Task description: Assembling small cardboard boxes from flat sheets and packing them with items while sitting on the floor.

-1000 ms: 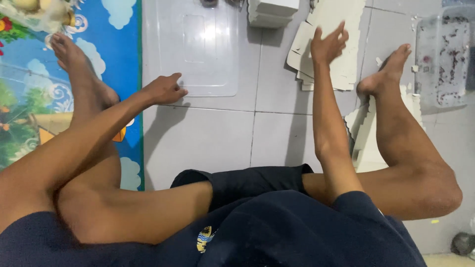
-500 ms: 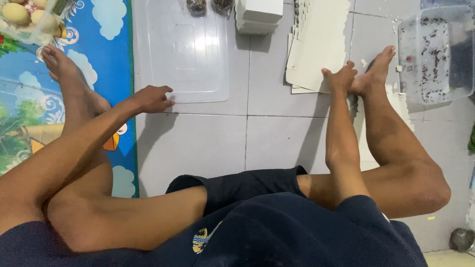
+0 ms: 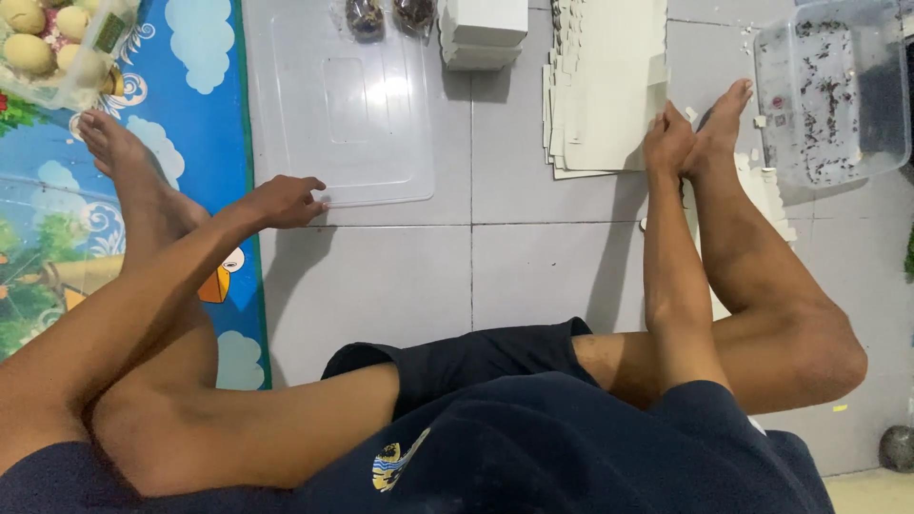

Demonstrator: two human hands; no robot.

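Hands [image 3: 286, 202]: 2; clear lid [image 3: 343, 105]: 1.

Home floor: pale tiles [image 3: 381, 286], bright cartoon play mat [image 3: 57, 238].

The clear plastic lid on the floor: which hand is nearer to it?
Left. The left hand touches the lid at its near edge; the right hand rests far to its right, on the stack of flat cardboard.

Two hands [image 3: 286, 202], one clear lid [image 3: 343, 105], one tub [image 3: 828, 95]
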